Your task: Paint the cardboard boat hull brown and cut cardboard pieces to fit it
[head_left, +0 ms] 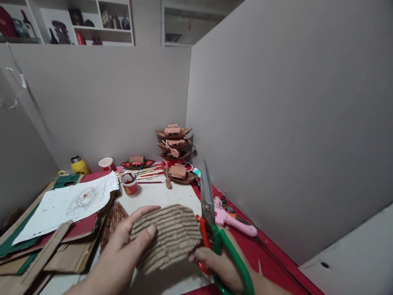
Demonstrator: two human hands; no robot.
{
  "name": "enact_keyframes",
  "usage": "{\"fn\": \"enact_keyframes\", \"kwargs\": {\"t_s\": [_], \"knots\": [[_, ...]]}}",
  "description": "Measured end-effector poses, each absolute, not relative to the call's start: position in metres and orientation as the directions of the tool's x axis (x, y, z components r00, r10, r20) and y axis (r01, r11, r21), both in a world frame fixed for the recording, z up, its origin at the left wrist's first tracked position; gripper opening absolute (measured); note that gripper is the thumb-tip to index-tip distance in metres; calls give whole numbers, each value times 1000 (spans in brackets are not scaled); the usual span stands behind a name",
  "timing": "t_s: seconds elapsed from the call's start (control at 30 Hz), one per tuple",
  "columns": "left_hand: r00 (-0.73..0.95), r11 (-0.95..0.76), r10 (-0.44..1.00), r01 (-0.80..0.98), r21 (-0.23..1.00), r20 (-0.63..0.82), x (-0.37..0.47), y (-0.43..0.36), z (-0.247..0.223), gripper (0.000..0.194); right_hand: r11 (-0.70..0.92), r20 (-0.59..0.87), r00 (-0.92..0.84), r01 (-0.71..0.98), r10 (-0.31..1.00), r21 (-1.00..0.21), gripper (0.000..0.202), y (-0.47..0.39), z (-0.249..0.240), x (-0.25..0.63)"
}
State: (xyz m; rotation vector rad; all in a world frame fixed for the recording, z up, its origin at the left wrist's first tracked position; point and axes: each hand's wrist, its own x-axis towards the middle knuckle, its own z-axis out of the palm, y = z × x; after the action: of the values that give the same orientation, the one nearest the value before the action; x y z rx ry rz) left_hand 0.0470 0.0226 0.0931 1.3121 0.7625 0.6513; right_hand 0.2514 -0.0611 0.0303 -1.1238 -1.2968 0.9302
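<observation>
My left hand grips a curved piece of corrugated cardboard at its left side, thumb on top of the ridges. Its ribbed brown face is turned up towards me. Around the handles of a pair of scissors, one green and one red-orange, my right hand is closed. The blades point up and away, just right of the cardboard, and look together. My right fingertips reach the cardboard's lower right edge; whether they press on it I cannot tell.
At the left lie stacked cardboard sheets under a sketched paper. Behind are a paint cup, thin sticks, model boats and a yellow bottle. A pink glue gun lies right, beside the grey partition.
</observation>
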Motion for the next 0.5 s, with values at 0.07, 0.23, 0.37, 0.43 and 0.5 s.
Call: {"fn": "enact_keyframes", "kwargs": {"t_s": [0.07, 0.23, 0.37, 0.43, 0.5], "knots": [[683, 221, 708, 26, 975, -179, 43, 18, 95, 45, 223, 233, 146, 81, 961, -971, 49, -62, 35, 251], [880, 310, 419, 94, 946, -225, 36, 25, 102, 53, 196, 231, 207, 180, 951, -964, 45, -68, 34, 257], [931, 302, 215, 223, 927, -294, 49, 26, 87, 39, 245, 261, 53, 203, 964, -948, 43, -71, 28, 257], [932, 318, 237, 194, 928, -276, 53, 24, 80, 32, 264, 270, 5, 194, 963, -945, 47, -71, 26, 258], [873, 321, 428, 95, 942, -234, 51, 26, 81, 27, 248, 253, 9, 163, 968, -955, 53, -68, 22, 260]]}}
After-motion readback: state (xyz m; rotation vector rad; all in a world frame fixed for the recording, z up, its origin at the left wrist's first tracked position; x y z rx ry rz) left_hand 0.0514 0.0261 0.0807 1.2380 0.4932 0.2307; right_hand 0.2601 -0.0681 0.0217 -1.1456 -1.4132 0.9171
